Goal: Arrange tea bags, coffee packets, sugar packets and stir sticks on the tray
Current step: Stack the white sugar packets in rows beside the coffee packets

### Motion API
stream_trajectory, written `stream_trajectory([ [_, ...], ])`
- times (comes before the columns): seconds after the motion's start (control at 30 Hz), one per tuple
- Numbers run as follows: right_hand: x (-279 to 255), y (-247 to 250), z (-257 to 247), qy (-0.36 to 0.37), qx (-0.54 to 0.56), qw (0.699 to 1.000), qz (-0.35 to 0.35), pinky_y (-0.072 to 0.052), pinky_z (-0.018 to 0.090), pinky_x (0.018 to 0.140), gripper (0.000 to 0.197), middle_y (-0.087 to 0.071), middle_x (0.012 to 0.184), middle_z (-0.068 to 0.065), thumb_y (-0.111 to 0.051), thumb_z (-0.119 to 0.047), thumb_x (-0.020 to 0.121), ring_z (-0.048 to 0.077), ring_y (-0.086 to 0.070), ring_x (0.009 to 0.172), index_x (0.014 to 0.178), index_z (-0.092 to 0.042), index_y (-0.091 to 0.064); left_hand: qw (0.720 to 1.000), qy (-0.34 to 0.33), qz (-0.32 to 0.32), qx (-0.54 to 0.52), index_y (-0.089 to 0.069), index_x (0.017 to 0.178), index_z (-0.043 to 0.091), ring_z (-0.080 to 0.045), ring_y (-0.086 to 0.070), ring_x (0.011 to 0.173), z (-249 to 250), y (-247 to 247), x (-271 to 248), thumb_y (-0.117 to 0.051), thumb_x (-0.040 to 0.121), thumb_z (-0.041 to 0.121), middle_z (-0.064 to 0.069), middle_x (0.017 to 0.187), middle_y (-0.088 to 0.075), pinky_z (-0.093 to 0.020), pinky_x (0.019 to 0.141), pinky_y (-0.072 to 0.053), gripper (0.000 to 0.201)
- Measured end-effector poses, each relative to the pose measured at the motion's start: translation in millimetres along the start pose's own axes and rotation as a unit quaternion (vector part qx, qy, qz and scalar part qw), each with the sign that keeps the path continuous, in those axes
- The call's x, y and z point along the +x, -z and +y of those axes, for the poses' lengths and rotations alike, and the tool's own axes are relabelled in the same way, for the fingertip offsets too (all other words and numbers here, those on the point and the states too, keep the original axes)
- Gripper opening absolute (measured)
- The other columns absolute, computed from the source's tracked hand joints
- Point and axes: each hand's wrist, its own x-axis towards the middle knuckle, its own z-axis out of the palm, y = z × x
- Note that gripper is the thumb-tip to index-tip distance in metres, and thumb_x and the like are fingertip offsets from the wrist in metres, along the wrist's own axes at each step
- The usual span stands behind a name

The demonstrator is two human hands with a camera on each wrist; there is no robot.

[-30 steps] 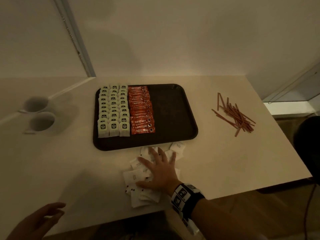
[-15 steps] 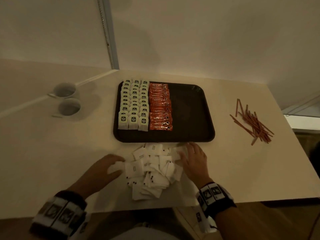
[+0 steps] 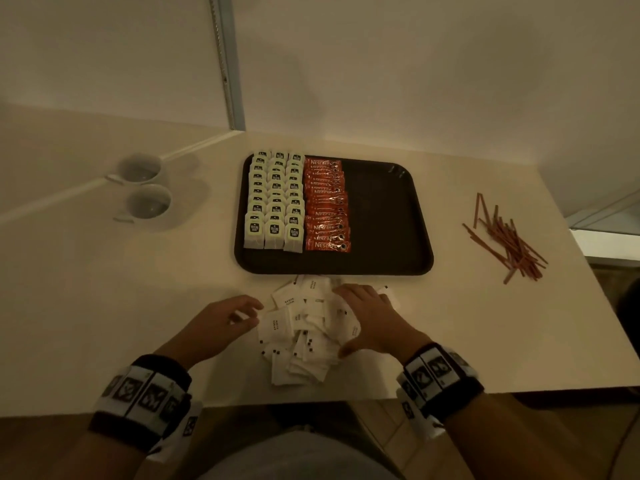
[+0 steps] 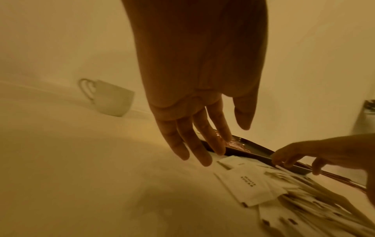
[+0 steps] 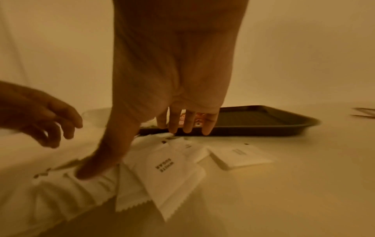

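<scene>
Matt paper sugar packets (image 3: 304,327); glossy coffee packets (image 3: 327,206); seemingly plastic tray (image 3: 388,216).

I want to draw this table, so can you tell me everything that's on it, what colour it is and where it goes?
tray: one, dark brown, middle of the table
tea bags: three rows, pale, left part of the tray
coffee packets: one row, red, beside the tea bags
sugar packets: a loose pile, white, in front of the tray
stir sticks: a loose bundle, reddish brown, right of the tray
cups: two, white, left of the tray
table: one, cream
left hand: at the pile's left edge
right hand: resting on the pile
</scene>
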Motion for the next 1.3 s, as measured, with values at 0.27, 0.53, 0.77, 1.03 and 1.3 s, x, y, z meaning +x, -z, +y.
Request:
stream_trajectory([
  [0.27, 34.2, 7.7, -11.3, -0.016, 0.036, 0.998, -0.048, -0.022, 0.035, 0.114, 0.120, -0.019, 0.150, 0.002, -0.087, -0.040, 0.056, 0.024, -0.018, 0.137, 0.148, -0.016, -0.014, 0.998, 0.047, 0.039, -0.031, -0.060, 0.105, 0.033, -0.008, -0.060, 0.091, -30.0, 7.0, -37.4, -0.056, 0.094, 0.024, 0.009, 0.104, -0.062, -0.018, 0.075, -0.044, 0.015],
  [0.53, 33.6, 10.5, -11.6, -0.015, 0.042, 0.997, -0.055, -0.030, 0.034, 0.108, 0.084, -0.030, 0.148, 0.001, -0.079, -0.038, 0.070, 0.021, -0.028, 0.133, 0.140, -0.020, -0.036, 0.995, 0.057, 0.067, -0.045, -0.061, 0.108, 0.030, -0.009, -0.061, 0.090, -33.0, 17.5, -48.0, -0.056, 0.094, 0.022, 0.007, 0.104, -0.062, -0.017, 0.074, -0.044, 0.016],
  [0.77, 24.7, 6.0, -14.7, -0.034, 0.105, 0.993, -0.032, -0.042, 0.032, 0.097, 0.055, -0.050, 0.130, 0.002, -0.072, -0.027, 0.079, 0.022, -0.048, 0.118, 0.128, -0.021, -0.048, 0.996, 0.039, 0.070, -0.037, -0.061, 0.106, 0.033, -0.008, -0.061, 0.088, -25.3, 22.1, -39.5, -0.057, 0.094, 0.021, 0.009, 0.102, -0.063, -0.016, 0.074, -0.044, 0.017],
  [1.03, 38.6, 13.3, -36.5, -0.109, 0.230, 0.967, 0.026, -0.045, 0.026, 0.087, 0.076, -0.051, 0.130, 0.007, -0.080, -0.032, 0.071, 0.022, -0.052, 0.115, 0.132, -0.014, -0.038, 0.996, 0.029, 0.075, -0.032, -0.061, 0.103, 0.036, -0.008, -0.062, 0.087, -23.0, 24.9, -33.2, -0.058, 0.093, 0.021, 0.008, 0.100, -0.064, -0.018, 0.073, -0.046, 0.018],
  [1.3, 53.4, -12.1, -51.9, -0.136, 0.169, 0.971, 0.100, -0.042, 0.030, 0.095, 0.064, -0.040, 0.129, 0.001, -0.076, -0.042, 0.073, 0.018, -0.047, 0.114, 0.125, -0.019, -0.046, 0.996, 0.027, 0.074, -0.040, -0.059, 0.101, 0.039, -0.007, -0.062, 0.088, -21.7, 24.2, -37.7, -0.057, 0.094, 0.023, 0.009, 0.101, -0.064, -0.019, 0.077, -0.048, 0.017],
])
